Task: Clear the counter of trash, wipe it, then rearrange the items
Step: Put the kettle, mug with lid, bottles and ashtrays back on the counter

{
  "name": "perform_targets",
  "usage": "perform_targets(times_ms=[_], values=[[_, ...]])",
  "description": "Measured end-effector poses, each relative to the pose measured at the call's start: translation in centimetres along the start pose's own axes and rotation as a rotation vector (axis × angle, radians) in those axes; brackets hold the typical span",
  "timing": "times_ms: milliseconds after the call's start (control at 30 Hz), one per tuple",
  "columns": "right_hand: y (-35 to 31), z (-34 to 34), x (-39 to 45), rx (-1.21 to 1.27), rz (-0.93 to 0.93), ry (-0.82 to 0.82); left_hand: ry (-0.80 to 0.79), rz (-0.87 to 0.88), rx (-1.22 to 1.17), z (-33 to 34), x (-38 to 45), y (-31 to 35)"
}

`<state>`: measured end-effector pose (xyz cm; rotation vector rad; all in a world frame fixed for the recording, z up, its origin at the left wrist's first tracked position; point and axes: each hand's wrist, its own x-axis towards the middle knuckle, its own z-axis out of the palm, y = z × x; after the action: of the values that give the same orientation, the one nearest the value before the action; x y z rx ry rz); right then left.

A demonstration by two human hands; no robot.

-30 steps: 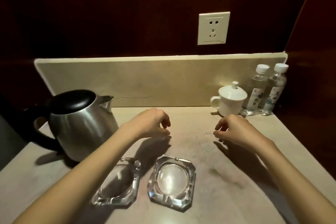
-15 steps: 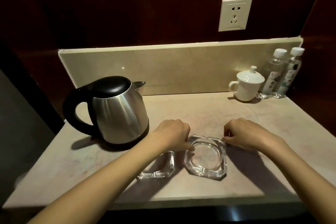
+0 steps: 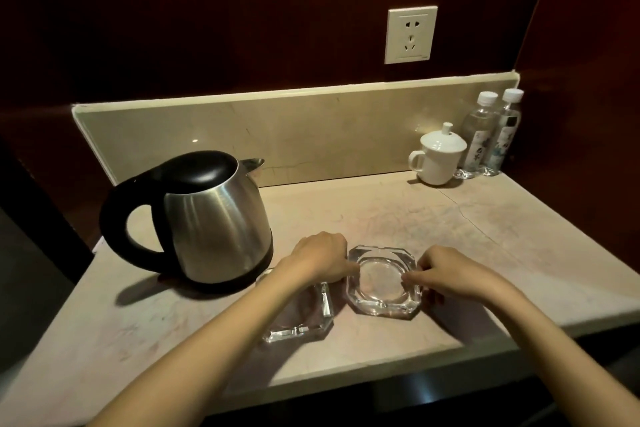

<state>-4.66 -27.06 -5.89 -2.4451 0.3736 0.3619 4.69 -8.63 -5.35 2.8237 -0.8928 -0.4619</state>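
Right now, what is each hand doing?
Left hand: pinches the glass ashtray's left rim.
Right hand: pinches its right rim.

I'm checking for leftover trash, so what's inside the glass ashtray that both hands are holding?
Nothing shows inside the right ashtray: its clear bowl looks bare, with the counter visible through it. The left hand and right hand cover parts of its side rims, so those spots stay unseen.

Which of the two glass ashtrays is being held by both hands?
The right ashtray: the left hand and right hand grip its opposite sides. The left ashtray lies untouched, partly hidden under the left forearm.
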Motion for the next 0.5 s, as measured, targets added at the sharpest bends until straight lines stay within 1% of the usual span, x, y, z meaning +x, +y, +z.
perform_targets(times_ms=[100,367,500], values=[[-0.6,-0.2,1.5,0.029,0.009,0.005,0.025,-0.055,-0.013,-0.4,0.5,-0.4],[-3.3,-0.9,6.0,0.042,-0.071,-0.03,0.11,-0.23,-0.024,-1.5,2.0,-2.0],[-4.3,-1.1,8.0,0.07,-0.102,-0.09,0.146,-0.326,0.005,-1.9,2.6,-2.3]])
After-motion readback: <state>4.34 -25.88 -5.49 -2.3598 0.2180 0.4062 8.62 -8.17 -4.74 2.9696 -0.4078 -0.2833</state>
